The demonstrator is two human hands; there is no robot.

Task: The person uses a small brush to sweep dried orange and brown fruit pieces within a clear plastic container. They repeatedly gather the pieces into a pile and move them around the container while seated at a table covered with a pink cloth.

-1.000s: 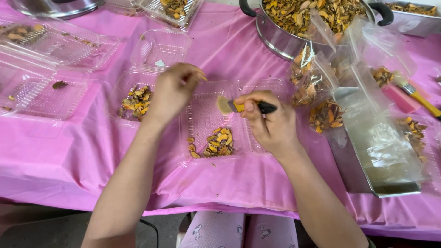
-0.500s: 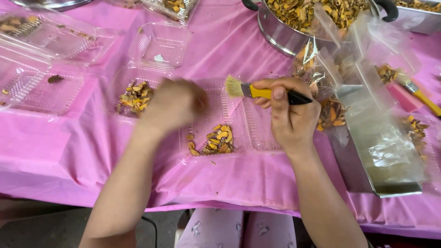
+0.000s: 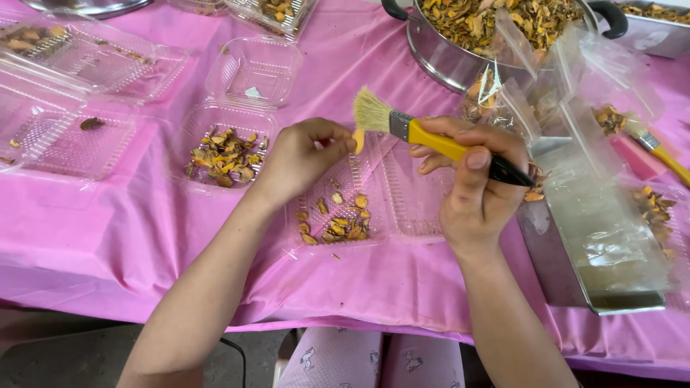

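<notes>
We are pinching a small orange slice (image 3: 357, 139) in our left hand (image 3: 305, 156), above the clear tray (image 3: 402, 205), while our right hand (image 3: 471, 183) is gripping the yellow-handled brush (image 3: 431, 136); light bristle strokes probably suit it, just beside the fingertips

place: small food-packing workspace | evidence: pink plastic tablecloth (image 3: 165, 237) covering the table | clear clamshell containers (image 3: 253, 70) lying open on that cloth | steel pot (image 3: 460, 54) of dried yellow slices (image 3: 503, 18) sitting at the cloth's far edge
</notes>
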